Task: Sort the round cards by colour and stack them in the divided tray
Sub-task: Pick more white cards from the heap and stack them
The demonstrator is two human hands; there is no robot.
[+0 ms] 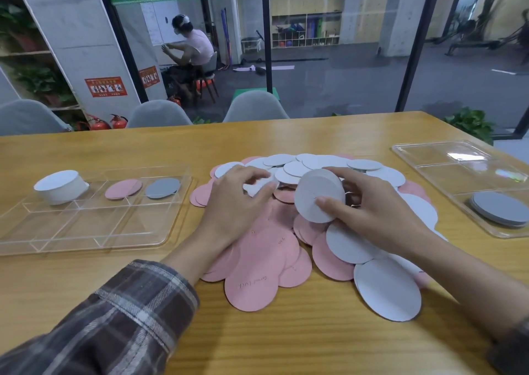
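A heap of pink and white round cards [257,263] covers the middle of the wooden table. My right hand [369,206] grips a thick stack of white cards [313,196], tilted on edge above the heap. My left hand [237,200] pinches a white card [257,186] at the heap's left side. The clear divided tray [86,226] lies to the left. Its back compartments hold a tall white stack [61,186], pink cards [123,188] and grey cards [162,188].
A second clear divided tray [458,168] sits at the right edge with a grey stack [501,208] in its near compartment. Grey chairs [254,107] stand behind the table's far edge. Beyond the glass wall a person [191,51] sits on a chair.
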